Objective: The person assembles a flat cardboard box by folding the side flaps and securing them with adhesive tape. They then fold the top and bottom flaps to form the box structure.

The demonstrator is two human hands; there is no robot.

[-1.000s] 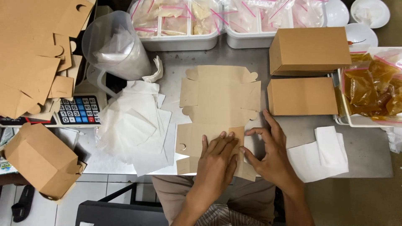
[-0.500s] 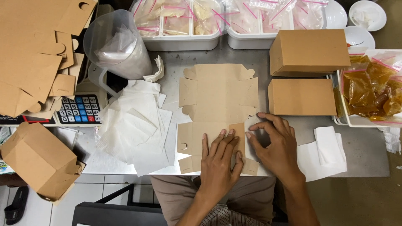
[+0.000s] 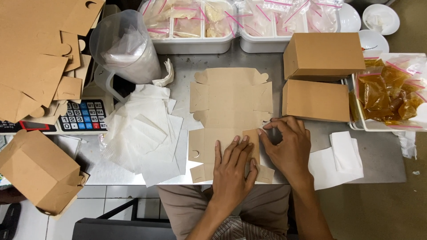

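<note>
A flat brown cardboard box blank (image 3: 229, 104) lies unfolded on the steel table (image 3: 378, 155) in front of me. My left hand (image 3: 232, 171) presses flat on its near panel, fingers spread. My right hand (image 3: 287, 146) sits at the blank's right edge, fingertips curled on a side flap near the fold. Two folded brown boxes (image 3: 322, 55) (image 3: 316, 100) stand just beyond my right hand.
White paper sheets (image 3: 144, 131) lie left of the blank, more (image 3: 340, 158) at the right. A calculator (image 3: 82, 115), flat blanks (image 3: 38, 53), a plastic jug (image 3: 124, 46), a folded box (image 3: 38, 171), trays of bagged food (image 3: 191, 26), sauce bags (image 3: 389, 91) and bowls (image 3: 378, 18) surround it.
My right hand has slid up and out along the blank's right edge to the side flap. My left hand stays pressed on the near panel.
</note>
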